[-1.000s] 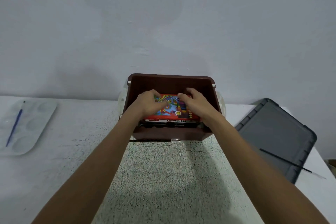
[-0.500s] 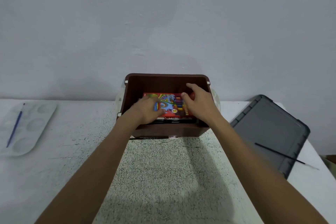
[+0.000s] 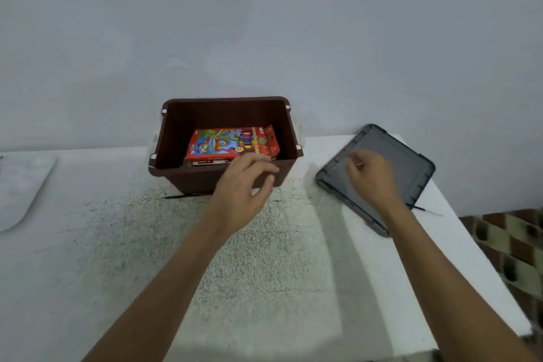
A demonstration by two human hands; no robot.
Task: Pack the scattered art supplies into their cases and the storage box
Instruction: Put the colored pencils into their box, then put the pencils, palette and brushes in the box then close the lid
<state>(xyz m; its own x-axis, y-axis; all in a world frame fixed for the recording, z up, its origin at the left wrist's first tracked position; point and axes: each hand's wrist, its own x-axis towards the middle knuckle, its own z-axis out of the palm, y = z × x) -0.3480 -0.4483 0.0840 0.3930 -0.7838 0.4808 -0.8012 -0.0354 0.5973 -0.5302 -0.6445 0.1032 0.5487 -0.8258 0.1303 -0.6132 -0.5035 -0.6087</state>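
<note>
Your left hand [image 3: 246,182] hovers just in front of the box [image 3: 191,182], fingers loosely curled and holding nothing. Your right hand [image 3: 371,178] is down on the grey lid [image 3: 411,161] over a thin brush [image 3: 427,210]; the fingers curl over it, but whether they have closed on it cannot be told. The brush's tip pokes out past your wrist and over the lid's near rim, close to the edge of the table [image 3: 293,273]. The likely risk from here is that a thin, round handle on a smooth lid rolls or skids under a loose pinch and goes off the lid toward that edge and the floor beyond. Grip it near one end and it may swing. Your left hand, so near the box's front rim, could nudge the box if it moves unwatched. Inside the box a red case [image 3: 220,145] lies flat on top of other items, and a red packet [image 3: 269,141] leans tilted against the right wall; left propped like that, it may keep the lid from seating. A second brush [image 3: 179,197] lies at the foot of the box, dark on the speckled top and easy to miss, and a pale palette [image 3: 20,185] sits well apart at the far left, partly out of view. The case carries a bright cartoon print and bands of lettering, but the blur leaves none of it readable and no brand can be made out.
</note>
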